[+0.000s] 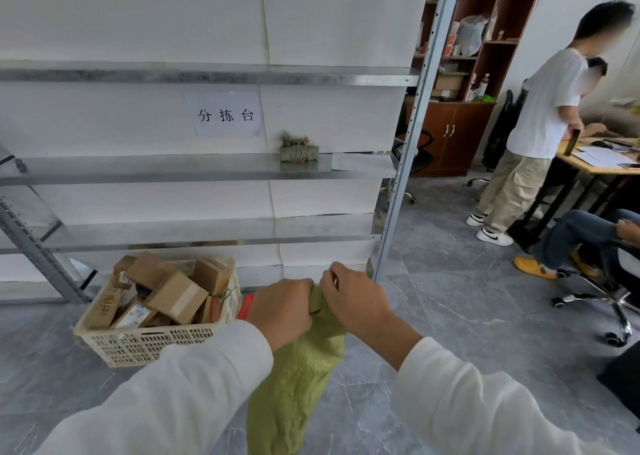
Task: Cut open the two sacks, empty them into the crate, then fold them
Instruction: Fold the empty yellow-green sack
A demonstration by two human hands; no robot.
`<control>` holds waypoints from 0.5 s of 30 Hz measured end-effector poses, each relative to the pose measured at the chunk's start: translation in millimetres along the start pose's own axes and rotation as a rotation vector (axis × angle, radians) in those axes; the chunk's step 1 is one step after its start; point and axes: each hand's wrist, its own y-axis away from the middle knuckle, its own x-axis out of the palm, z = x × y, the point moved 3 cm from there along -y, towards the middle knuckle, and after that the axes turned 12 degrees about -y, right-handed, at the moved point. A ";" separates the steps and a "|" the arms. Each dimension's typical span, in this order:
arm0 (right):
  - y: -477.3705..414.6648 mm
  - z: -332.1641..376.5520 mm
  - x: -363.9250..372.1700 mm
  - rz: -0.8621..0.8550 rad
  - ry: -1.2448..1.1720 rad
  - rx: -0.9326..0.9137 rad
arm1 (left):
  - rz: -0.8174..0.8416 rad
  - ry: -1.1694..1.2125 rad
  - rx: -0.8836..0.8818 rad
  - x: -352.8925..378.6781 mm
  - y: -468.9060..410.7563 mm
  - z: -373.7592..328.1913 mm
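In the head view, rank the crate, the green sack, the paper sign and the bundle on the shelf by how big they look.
1. crate and green sack: about alike; sack is nearer and cut off.
2. Then paper sign.
3. Smallest: bundle.

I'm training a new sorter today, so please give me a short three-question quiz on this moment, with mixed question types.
1. True or false: the left hand and the right hand both grip the bunched top of the green sack.
2. Multiple choice: the crate on the floor holds A) cardboard boxes, B) bottles, C) folded towels.
3. Short answer: what does the tied green bundle lie on?

Key: 1 true; 2 A; 3 the metal shelf.
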 end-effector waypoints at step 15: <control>-38.3 8.1 -7.2 0.011 0.235 -0.124 | 0.228 0.247 -0.019 -11.4 -25.0 17.3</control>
